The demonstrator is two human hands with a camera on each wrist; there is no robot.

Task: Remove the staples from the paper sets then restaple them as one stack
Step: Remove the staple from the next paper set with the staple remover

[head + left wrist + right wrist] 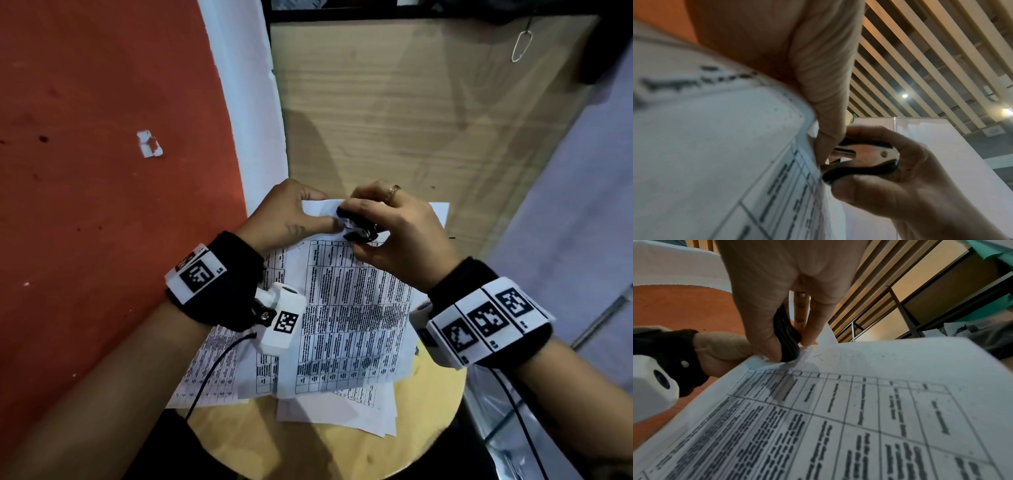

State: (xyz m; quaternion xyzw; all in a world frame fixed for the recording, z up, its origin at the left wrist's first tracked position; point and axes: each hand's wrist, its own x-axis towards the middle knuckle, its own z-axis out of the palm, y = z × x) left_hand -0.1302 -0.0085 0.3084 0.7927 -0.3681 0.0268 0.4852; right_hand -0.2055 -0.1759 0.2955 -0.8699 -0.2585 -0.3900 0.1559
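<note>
From the head view, the left hand [291,216] pinched the top corner of a white printed paper set [352,308] lying over the far edge of the round wooden surface [342,452], while the right hand [397,233] squeezed a black-and-chrome claw staple remover [359,231] at that corner. The left wrist view alone showed the remover's metal claws against the paper's edge; the staple itself stayed hidden. The right wrist view showed the thumb and fingers [813,331] clamped on the remover's black grips. A skewed pull would likely tear the corner.

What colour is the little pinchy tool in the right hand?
The staple remover is black with shiny silver metal inside, pinched by the right hand. The left wrist view shows it best.
</note>
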